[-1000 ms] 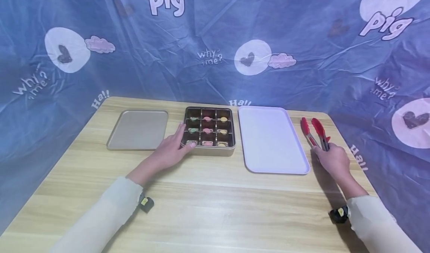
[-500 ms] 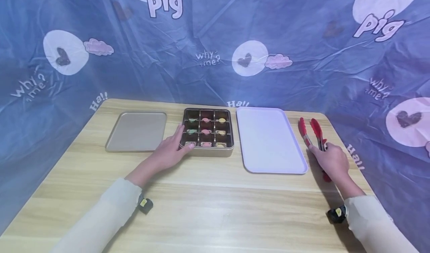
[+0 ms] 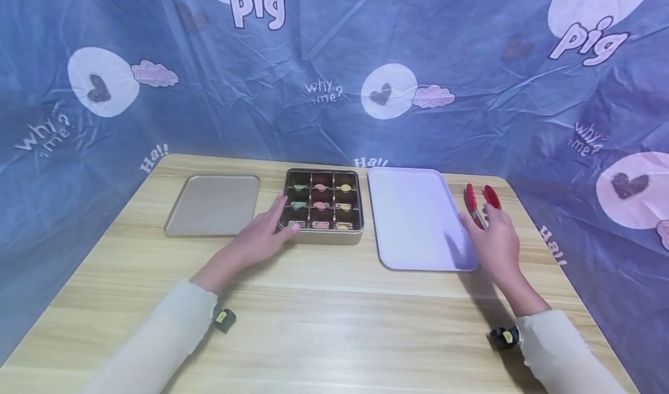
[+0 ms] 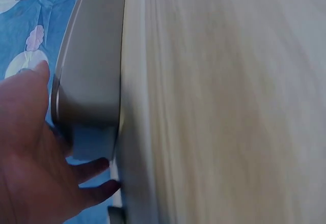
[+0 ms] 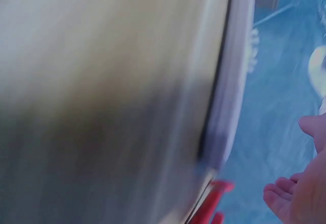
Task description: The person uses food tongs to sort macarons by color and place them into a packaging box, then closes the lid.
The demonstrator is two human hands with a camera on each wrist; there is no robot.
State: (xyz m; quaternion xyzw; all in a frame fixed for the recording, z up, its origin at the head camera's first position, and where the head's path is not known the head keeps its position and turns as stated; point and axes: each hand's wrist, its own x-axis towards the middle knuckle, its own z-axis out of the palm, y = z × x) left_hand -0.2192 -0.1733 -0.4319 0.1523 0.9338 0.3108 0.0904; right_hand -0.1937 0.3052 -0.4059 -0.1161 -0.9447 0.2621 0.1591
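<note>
A square metal tin (image 3: pixel 334 237) has a dark divided insert, with small green, pink and yellow pieces in its compartments. My left hand (image 3: pixel 256 237) lies at its left front corner. The thumb reaches the front rim and the fingers extend along the left side. The left wrist view shows that hand (image 4: pixel 35 152) spread round the tin's corner (image 4: pixel 89 61). My right hand (image 3: pixel 493 246) hovers over the red-tipped tongs (image 3: pixel 471 199), near the right edge of the white tray (image 3: pixel 418 219). It holds nothing; the tongs (image 5: pixel 209 203) lie below it, their handles hidden in the head view.
Left of the tin lies a flat metal lid (image 3: pixel 214 205). All these things stand toward the back of a light wooden table (image 3: pixel 324 324). A blue printed cloth (image 3: pixel 334 51) hangs behind and beside the table.
My right hand has let go of the tongs and moved left and up toward the tray. The tongs lie on the table. My left hand stays at the tin.
</note>
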